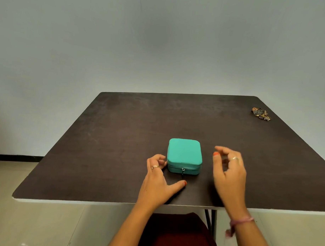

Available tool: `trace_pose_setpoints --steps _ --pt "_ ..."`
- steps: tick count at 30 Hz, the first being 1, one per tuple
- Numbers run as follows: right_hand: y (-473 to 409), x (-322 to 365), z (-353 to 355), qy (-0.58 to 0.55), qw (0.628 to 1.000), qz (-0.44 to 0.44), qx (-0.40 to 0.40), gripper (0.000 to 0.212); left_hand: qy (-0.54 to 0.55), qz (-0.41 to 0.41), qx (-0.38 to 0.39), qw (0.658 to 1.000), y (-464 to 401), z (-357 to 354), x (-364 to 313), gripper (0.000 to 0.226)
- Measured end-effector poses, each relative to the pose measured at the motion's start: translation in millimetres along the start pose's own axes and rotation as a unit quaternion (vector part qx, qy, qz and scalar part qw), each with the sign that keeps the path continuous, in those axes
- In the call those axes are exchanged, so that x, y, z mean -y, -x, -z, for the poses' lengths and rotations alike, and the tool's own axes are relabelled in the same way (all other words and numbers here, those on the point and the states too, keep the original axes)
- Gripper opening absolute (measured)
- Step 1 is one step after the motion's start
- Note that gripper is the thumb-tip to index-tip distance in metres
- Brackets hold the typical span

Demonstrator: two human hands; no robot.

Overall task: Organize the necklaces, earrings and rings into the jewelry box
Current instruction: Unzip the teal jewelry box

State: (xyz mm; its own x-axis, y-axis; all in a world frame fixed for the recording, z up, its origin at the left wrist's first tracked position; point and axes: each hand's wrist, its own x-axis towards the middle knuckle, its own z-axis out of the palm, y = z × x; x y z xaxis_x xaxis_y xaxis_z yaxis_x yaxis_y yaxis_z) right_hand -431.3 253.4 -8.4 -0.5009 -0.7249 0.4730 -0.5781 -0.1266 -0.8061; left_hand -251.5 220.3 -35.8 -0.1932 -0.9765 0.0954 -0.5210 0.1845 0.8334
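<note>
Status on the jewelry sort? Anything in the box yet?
Done: nothing visible. The teal jewelry box is zipped shut, pull at the front.
In hand: nothing gripped. The left hand rests on the table beside the box; the right hand hovers blurred on its other side, fingers loosely curled.
Left: unzip the box, then bring over the jewelry pile at the far right corner and sort it in.
</note>
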Motion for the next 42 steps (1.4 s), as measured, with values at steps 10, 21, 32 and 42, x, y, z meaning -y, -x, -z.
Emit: trace_pose_setpoints --steps 10,21,32,42 --pt "-53 -28 -39 -0.094 0.947 -0.063 0.3 0.039 -0.183 -0.061 -0.051 0.98 3 -12 -8 0.044" --pt "-52 -34 -41 -0.133 0.927 -0.071 0.343 0.031 -0.176 -0.077 -0.073 0.979 10 -26 -10 0.024" --pt "-52 -35 -42 -0.099 0.93 -0.062 0.348 0.032 -0.29 -0.028 0.043 0.956 -46 32 16 0.025" --pt "-53 -36 -42 -0.08 0.932 -0.048 0.351 0.031 -0.237 -0.05 0.051 0.969 -118 28 2 0.019"
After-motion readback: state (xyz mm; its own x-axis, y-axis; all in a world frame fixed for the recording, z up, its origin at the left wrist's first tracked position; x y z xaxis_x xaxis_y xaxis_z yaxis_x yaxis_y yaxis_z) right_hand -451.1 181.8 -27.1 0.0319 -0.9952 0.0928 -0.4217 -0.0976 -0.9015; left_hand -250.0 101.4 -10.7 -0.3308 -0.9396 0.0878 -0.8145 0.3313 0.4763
